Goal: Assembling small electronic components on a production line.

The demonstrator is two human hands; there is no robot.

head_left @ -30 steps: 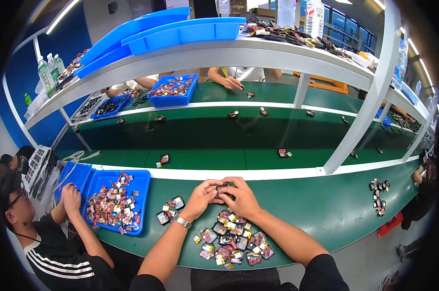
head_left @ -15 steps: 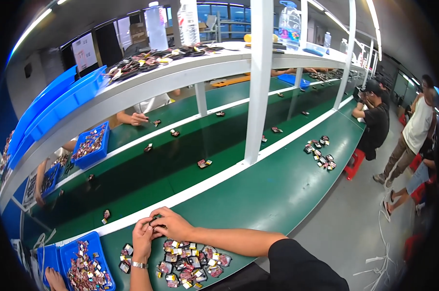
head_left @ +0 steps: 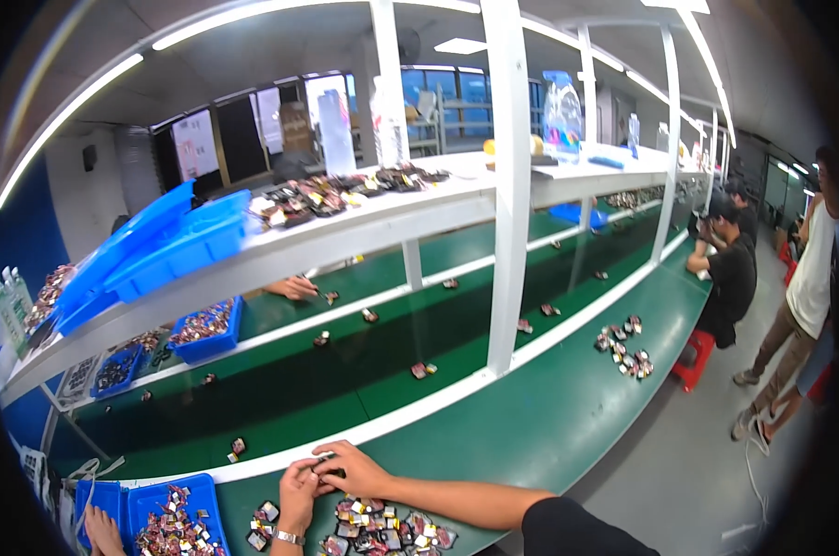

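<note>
My left hand, with a metal-banded watch at its wrist, meets my right hand above the green work surface. Between their closed fingertips is a small dark piece, mostly covered, so its kind cannot be made out. Just below the hands lies a pile of small dark pieces with yellow, white and reddish parts. A smaller cluster of the same pieces rests left of my left wrist.
A blue bin full of similar pieces stands at lower left, beside another person's hand. Beyond a white rail, scattered pieces lie on a green conveyor belt. A white post and raised shelf stand ahead. People sit at right.
The view has tilted up, so the scene sits lower in the picture. My hands stay together over the pile with the small dark piece. The person's hand at lower left shows more fully.
</note>
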